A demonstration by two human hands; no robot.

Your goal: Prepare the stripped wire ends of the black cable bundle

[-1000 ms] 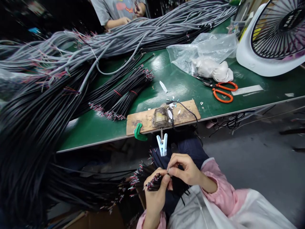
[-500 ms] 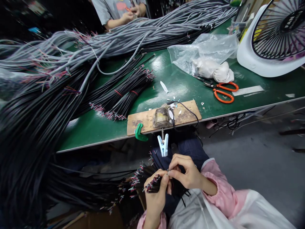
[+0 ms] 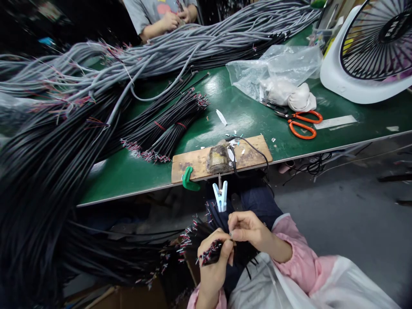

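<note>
My left hand [image 3: 214,259] is closed round a bundle of black cables [image 3: 210,254], whose stripped ends show red, white and dark wires. Thumb and forefinger of my right hand [image 3: 249,231] pinch at the tip of a cable beside my left thumb; the wire ends there are too small to make out. More black cables [image 3: 196,234] with bared coloured ends lie across my lap, left of my hands. Just beyond my hands, a light blue clothespin [image 3: 220,196] hangs at the table edge on a metal rod below a wooden board [image 3: 196,161].
Grey cables [image 3: 180,47] and loose black cables [image 3: 48,184] cover the table's back and left. Orange-handled scissors [image 3: 302,122], a plastic bag [image 3: 277,64] and a white fan [image 3: 363,56] are on the right. A green clip [image 3: 189,179] grips the board. Across the table a co-worker's hands [image 3: 177,19] show.
Both my hands have shifted slightly, the left one a little to the right, still meeting at the cable tip. Across the table, the co-worker's hands have moved a little.
</note>
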